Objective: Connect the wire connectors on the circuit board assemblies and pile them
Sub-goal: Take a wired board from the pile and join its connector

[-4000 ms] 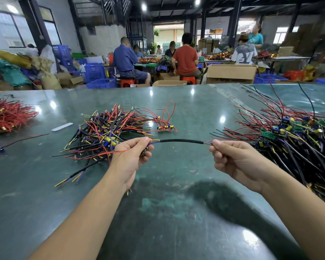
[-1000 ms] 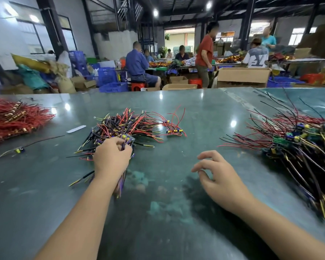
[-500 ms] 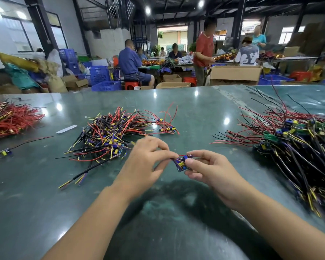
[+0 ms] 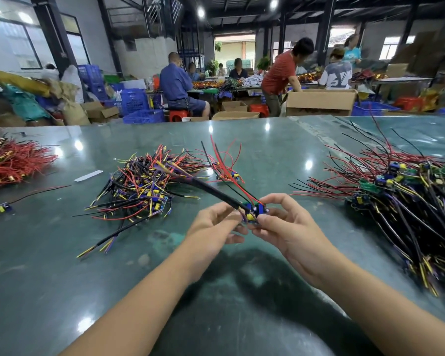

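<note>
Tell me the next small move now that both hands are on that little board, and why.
Probably press the connector home: the left hand and right hand both pinch the small circuit board assembly above the table, its black sleeved wire trailing up-left. Whether it is seated cannot be seen, so check before piling.

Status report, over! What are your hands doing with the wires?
Both hands, left and right, pinch one circuit board assembly above the table. Nothing between them.
</note>
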